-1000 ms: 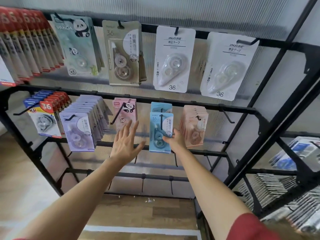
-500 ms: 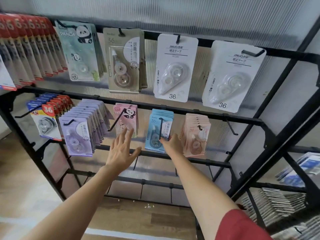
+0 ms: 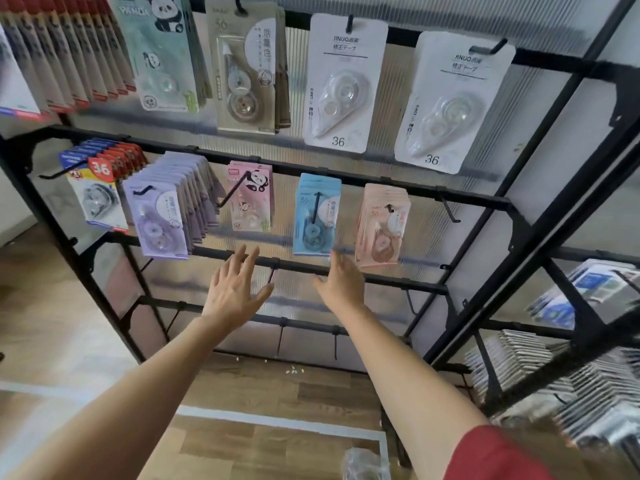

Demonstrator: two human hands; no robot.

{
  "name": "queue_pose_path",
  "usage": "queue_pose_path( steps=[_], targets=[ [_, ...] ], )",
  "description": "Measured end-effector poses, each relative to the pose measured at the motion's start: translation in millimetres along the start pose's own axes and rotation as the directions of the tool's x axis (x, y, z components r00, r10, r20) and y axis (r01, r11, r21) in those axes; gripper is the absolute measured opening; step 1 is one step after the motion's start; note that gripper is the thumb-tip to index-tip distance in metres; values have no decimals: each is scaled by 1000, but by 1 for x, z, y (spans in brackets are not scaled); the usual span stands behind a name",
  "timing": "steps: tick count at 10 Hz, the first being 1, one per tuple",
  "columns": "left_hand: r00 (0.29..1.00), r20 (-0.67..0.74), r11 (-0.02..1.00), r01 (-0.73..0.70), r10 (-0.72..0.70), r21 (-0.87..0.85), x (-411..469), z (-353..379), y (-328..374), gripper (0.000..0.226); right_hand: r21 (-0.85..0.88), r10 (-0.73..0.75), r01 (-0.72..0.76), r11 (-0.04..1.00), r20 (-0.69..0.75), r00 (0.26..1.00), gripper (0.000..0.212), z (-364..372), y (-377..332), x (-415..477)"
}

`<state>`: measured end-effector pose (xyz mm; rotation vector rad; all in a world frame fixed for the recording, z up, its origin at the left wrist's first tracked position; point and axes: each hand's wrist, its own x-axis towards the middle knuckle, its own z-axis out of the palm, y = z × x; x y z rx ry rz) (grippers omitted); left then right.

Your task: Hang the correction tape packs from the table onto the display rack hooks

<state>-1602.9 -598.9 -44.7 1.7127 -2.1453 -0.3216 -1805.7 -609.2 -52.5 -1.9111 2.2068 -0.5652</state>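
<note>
Blue correction tape packs (image 3: 316,216) hang in a stack on a black hook of the display rack (image 3: 346,199), middle row. Pink panda packs (image 3: 251,202) hang to their left and peach packs (image 3: 382,225) to their right. My left hand (image 3: 235,289) hovers open below the panda packs, fingers spread, holding nothing. Just below the blue packs, my right hand (image 3: 341,282) is open and empty, apart from them. No table is in view.
Purple packs (image 3: 162,216) and red-blue packs (image 3: 98,192) fill hooks at left. White packs (image 3: 343,84) and others hang on the top row. An empty hook (image 3: 450,211) sticks out at right. A second rack with stacked packs (image 3: 554,368) stands at right.
My right hand has let go of the blue packs and dropped below them. My left hand has also come down and back from the rack.
</note>
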Motion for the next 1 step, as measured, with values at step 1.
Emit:
queue_pose_path(
  steps=[1],
  targets=[
    [1000, 0, 999, 15, -15, 42, -28, -6, -13, 76, -70, -52, 55, 996, 41, 998, 69, 4, -13, -30]
  ],
)
